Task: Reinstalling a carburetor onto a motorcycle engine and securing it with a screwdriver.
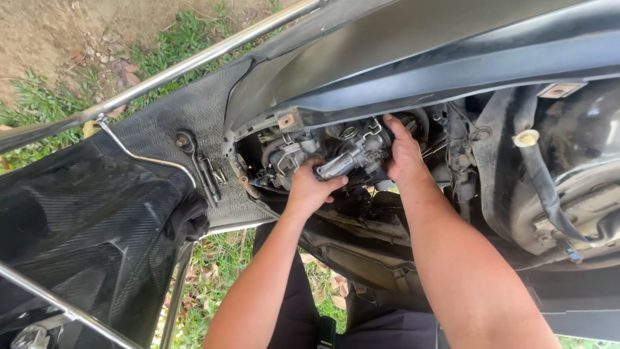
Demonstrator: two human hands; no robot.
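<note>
A grey metal carburetor [345, 155] sits in the open engine bay of a scooter, under the dark body panel [413, 58]. My left hand [310, 189] grips the carburetor's lower left end, fingers curled around a silvery tube-shaped part. My right hand [403, 155] reaches in from the right, its fingers on the carburetor's upper right side beside black hoses. Both forearms come up from the bottom of the view.
A black textured floor mat [187, 129] with a wrench [197, 165] and a chrome bar [194, 61] lies to the left. At the right hang a black hose with a white cap [526, 139] and the wheel hub area [588, 200]. Grass and dry leaves [213, 258] show below.
</note>
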